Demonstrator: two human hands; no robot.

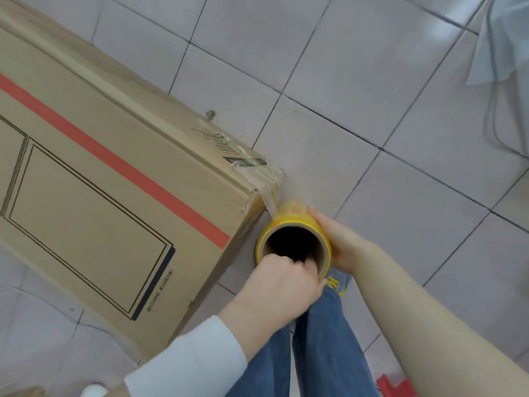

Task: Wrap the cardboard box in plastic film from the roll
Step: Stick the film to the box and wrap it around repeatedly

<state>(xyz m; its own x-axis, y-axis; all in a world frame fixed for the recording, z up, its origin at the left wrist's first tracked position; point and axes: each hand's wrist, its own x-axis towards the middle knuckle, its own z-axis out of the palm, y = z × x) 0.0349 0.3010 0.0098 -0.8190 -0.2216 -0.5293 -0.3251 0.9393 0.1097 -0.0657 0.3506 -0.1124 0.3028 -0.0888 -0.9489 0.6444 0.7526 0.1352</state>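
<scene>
While the cardboard box (114,167) takes up the upper left and centre of the frame on the tiled floor (372,81), the roll (294,216) sits just off the box's right corner, lower centre, open core end facing the camera. The roll is yellow outside, with a brown cardboard core and a dark bore. Plastic film (272,193) runs a short way from the top of the roll up to that box corner, where it's bunched and creased over the edge, touching the cardboard. Left hand (283,285), white sleeve (186,365), comes in from the lower left: its grip is on the roll, fingers curled over the near rim of the core and hooked into the bore. Right hand (337,242), bare forearm from the lower right: grip also on the roll, palm against its right side, fingers wrapped along the yellow outer surface toward the far end. The box shows a red stripe and black line print on the face toward the camera. Below the hands are legs in jeans (315,353) and part of a shoe (339,280) with yellow marks. A red object (392,385) sits at the bottom right edge, cut off, so I can't tell what it is. A translucent sheet (503,38) is in the upper right corner.
</scene>
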